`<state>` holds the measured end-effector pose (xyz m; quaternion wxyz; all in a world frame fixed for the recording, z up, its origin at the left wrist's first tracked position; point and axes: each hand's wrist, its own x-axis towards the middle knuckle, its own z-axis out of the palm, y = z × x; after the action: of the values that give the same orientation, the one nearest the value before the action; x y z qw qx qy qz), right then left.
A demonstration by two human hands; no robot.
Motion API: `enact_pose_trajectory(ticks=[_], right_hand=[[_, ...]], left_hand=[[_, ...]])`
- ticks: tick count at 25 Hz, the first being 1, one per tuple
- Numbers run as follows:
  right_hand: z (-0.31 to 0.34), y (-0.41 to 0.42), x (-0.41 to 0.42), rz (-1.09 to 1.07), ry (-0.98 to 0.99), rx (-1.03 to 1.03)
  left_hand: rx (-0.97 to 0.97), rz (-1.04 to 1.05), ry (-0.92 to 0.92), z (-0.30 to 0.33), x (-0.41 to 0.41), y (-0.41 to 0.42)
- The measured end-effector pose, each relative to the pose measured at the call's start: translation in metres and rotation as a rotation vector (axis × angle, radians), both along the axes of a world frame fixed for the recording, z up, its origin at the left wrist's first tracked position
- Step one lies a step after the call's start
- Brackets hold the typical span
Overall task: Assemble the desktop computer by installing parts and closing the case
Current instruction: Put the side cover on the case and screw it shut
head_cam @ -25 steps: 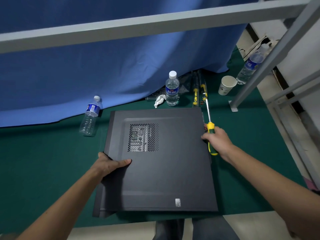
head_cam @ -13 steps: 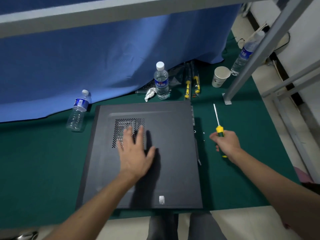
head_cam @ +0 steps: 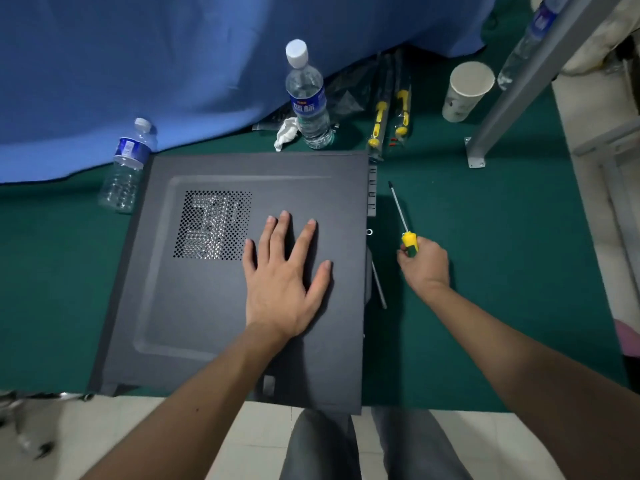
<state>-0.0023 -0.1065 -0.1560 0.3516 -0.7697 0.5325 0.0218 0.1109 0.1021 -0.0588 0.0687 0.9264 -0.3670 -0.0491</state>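
A black computer case (head_cam: 194, 306) lies flat on the green table, its side panel with a perforated vent (head_cam: 212, 225) facing up. My left hand (head_cam: 285, 282) rests flat on the panel just right of the vent, fingers spread and straight. To the right of the case, my right hand (head_cam: 423, 265) grips the yellow-green handle of a screwdriver (head_cam: 403, 221), whose shaft points away from me. The case's rear edge with its slots (head_cam: 371, 188) faces the screwdriver.
One water bottle (head_cam: 307, 98) stands behind the case and another (head_cam: 126, 166) at its far left corner. Packaged yellow screwdrivers (head_cam: 389, 116), a paper cup (head_cam: 465, 91), a crumpled tissue (head_cam: 285, 133), a grey frame post (head_cam: 512, 98) and a blue curtain (head_cam: 138, 64) lie beyond.
My left hand left the case's left edge and now lies flat on the panel, shifted right past the vent. My right hand with the screwdriver moved off the case's right edge.
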Motion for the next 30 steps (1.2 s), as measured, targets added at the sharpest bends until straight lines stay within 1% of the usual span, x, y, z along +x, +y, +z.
enact_pose_trajectory(ticks=[2, 3, 8, 9, 11, 12, 14, 15, 16, 19, 20, 21, 24, 27, 30], right_hand=[[0.003, -0.002, -0.006, 0.003, -0.042, 0.03], [0.007, 0.0, -0.011, -0.024, -0.094, 0.073], [0.055, 0.025, -0.049, -0.318, -0.493, 0.475], [0.065, 0.032, -0.054, -0.33, -0.554, 0.531], [0.086, 0.044, -0.066, -0.302, -0.615, 0.619], [0.095, 0.049, -0.072, -0.271, -0.628, 0.657], [0.109, 0.056, -0.082, -0.231, -0.65, 0.733], [0.114, 0.057, -0.085, -0.225, -0.661, 0.766], [0.119, 0.058, -0.087, -0.221, -0.673, 0.793], [0.129, 0.061, -0.094, -0.214, -0.693, 0.888], [0.131, 0.063, -0.096, -0.211, -0.689, 0.921], [0.133, 0.066, -0.099, -0.209, -0.676, 0.954], [0.136, 0.071, -0.106, -0.219, -0.626, 1.068], [0.139, 0.071, -0.112, -0.191, -0.559, 1.188], [0.141, 0.072, -0.116, -0.159, -0.524, 1.243]], left_hand=[[-0.01, 0.007, 0.007, -0.001, 0.001, 0.0], [-0.013, 0.009, 0.009, 0.0, 0.001, 0.0], [0.014, 0.011, 0.023, 0.005, -0.001, -0.002], [0.023, 0.017, 0.033, 0.007, 0.0, -0.002], [0.034, 0.025, 0.029, 0.014, -0.006, -0.004], [0.018, 0.025, 0.02, 0.018, -0.012, -0.006], [-0.079, 0.006, 0.016, 0.029, -0.026, -0.013], [-0.144, -0.022, 0.055, 0.035, -0.033, -0.015], [-0.207, -0.063, 0.147, 0.041, -0.042, -0.017], [-0.328, -0.152, 0.544, 0.056, -0.075, -0.015], [-0.354, -0.153, 0.62, 0.059, -0.084, -0.013], [-0.381, -0.149, 0.658, 0.061, -0.091, -0.011], [-0.444, -0.148, 0.672, 0.064, -0.103, -0.004], [-0.475, -0.206, 0.619, 0.065, -0.108, 0.001], [-0.487, -0.273, 0.544, 0.067, -0.113, 0.005]])
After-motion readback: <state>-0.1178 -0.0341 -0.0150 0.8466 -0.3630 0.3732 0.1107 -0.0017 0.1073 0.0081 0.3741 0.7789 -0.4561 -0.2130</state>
